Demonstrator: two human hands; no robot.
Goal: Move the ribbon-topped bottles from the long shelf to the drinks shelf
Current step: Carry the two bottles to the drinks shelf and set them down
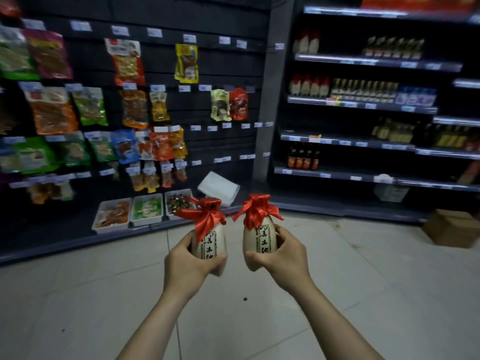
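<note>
Two cream bottles with red ribbon tops sit in our grasp above the tiled floor (363,268): left hand (188,258) clasps one bottle (209,245), right hand (284,255) clasps the other bottle (259,236), drinks shelf (363,102) ahead

Two bottles are standing side by side at centre, apart, above the floor (104,294). The left bottle (210,245) is sitting in the left hand (188,263); the right bottle (259,237) is sitting in the right hand (281,258). Behind and to the left, snack packets (127,62) are hanging on a wall rack, with trays (141,210) lying along its base. Behind and to the right, shelves (363,102) are carrying rows of bottles. A cardboard box (453,227) is resting on the floor at far right.
</note>
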